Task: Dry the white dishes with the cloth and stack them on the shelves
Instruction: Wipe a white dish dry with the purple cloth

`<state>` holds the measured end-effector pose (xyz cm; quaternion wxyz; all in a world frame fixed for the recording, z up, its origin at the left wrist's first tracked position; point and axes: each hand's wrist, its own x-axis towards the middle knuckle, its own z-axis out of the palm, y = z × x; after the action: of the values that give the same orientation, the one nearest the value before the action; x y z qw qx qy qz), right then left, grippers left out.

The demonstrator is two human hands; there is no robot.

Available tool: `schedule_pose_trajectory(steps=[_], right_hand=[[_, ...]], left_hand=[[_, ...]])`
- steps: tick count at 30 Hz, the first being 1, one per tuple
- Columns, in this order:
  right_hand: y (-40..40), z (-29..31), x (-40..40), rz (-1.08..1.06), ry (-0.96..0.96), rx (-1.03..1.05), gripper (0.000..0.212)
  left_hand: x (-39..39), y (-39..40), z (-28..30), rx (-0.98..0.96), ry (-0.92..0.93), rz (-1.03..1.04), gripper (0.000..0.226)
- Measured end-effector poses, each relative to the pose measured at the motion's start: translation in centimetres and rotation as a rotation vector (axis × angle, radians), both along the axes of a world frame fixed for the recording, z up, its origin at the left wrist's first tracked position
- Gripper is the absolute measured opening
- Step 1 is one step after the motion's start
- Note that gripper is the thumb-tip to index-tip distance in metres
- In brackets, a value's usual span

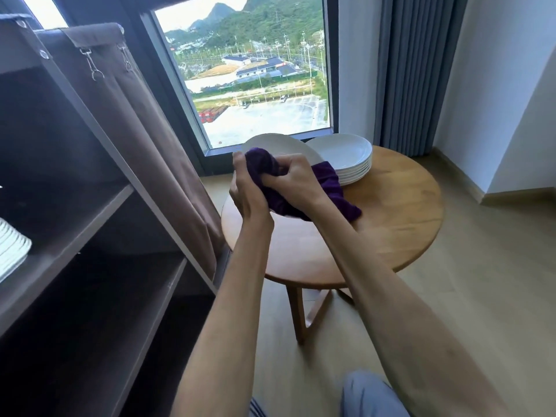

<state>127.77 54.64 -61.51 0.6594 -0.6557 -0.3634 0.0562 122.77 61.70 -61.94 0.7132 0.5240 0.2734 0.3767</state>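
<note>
knees: blue-grey trousers (365, 395) at the near edge, right of centre.
arms: both bare forearms reach forward from the near edge and meet over the table's left side.
shelf unit (90, 224): dark brown, fills the left. Several open shelves, brown fabric cover (135, 115) rolled up and hanging on clips along its right side.
dried stack (10, 251): white dishes on a middle shelf at the far left edge, cut off by the frame; count unclear.
table (391, 212): round, wooden, on angled wooden legs, standing on pale wood floor just right of the shelf unit.
left hand (246, 191): fingers curled, gripping the near-left rim of the held dish, with cloth bunched under the fingers.
right hand (293, 173): fingers curled round a wad of the cloth, pressing it against the dish's face.
cloth (328, 188): dark purple. One bunch pokes up between the hands, the rest drapes right and down, with its tail end just above the tabletop or touching it; can't tell which.
held dish (279, 145): white, shallow, tilted up toward the window, held above the table's far-left part. Lower half hidden by hands and cloth.
undried stack (346, 161): white shallow dishes piled on the far side of the table, just right of the held dish. About six rims visible.
window (249, 70): behind the table, looking onto a car park, buildings and green hills.
curtain (418, 70): grey-blue, hanging right of the window, in front of the white wall.
</note>
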Motion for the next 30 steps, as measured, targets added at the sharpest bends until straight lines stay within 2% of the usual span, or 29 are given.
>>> schedule_pose_trajectory(steps=[6, 9, 13, 14, 16, 18, 19, 21, 22, 25, 27, 30], right_hand=[[-2.2, -1.8, 0.0, -0.082, -0.063, -0.281, 0.006], [-2.9, -3.9, 0.1, -0.234, -0.02, -0.326, 0.008], [-3.4, -4.9, 1.7, -0.514, -0.011, -0.386, 0.005], [-3.4, -4.7, 2.1, -0.582, 0.0, -0.398, 0.011], [-3.1, -3.6, 3.1, -0.678, 0.027, -0.359, 0.017], [-2.2, -2.1, 3.5, -0.715, 0.017, -0.304, 0.017], [-1.7, -1.3, 3.6, -0.717, 0.004, -0.264, 0.017], [-0.5, 0.5, 2.7, -0.665, -0.027, -0.172, 0.016], [-0.1, 1.1, 1.9, -0.61, -0.048, -0.114, 0.014], [0.0, 1.4, -1.2, -0.336, -0.085, 0.05, 0.008], [-0.4, 1.2, -2.3, -0.216, -0.115, 0.042, 0.01], [-1.4, 1.0, -2.2, -0.278, -0.188, -0.107, 0.014]], left_hand=[[0.0, 1.0, -1.0, -0.226, 0.095, -0.121, 0.074], [0.0, 1.5, -1.0, -0.126, 0.063, -0.023, 0.045], [-1.1, 0.2, -1.7, 0.014, 0.042, 0.004, 0.029], [-1.4, -0.2, -2.2, 0.052, 0.048, 0.005, 0.026], [-1.9, -1.0, -3.0, 0.132, 0.059, -0.017, 0.023], [-2.5, -2.2, -3.4, 0.202, 0.08, -0.057, 0.043], [-2.6, -2.7, -3.4, 0.232, 0.091, -0.067, 0.05], [-2.3, -3.3, -2.9, 0.271, 0.089, -0.082, 0.042], [-2.1, -3.6, -2.4, 0.269, 0.075, -0.085, 0.042], [-1.9, -2.9, -0.2, 0.196, 0.015, -0.026, 0.058], [-1.7, -1.3, 1.1, 0.142, -0.002, 0.01, 0.058], [-1.8, 0.2, 1.7, 0.036, 0.022, 0.027, 0.038]])
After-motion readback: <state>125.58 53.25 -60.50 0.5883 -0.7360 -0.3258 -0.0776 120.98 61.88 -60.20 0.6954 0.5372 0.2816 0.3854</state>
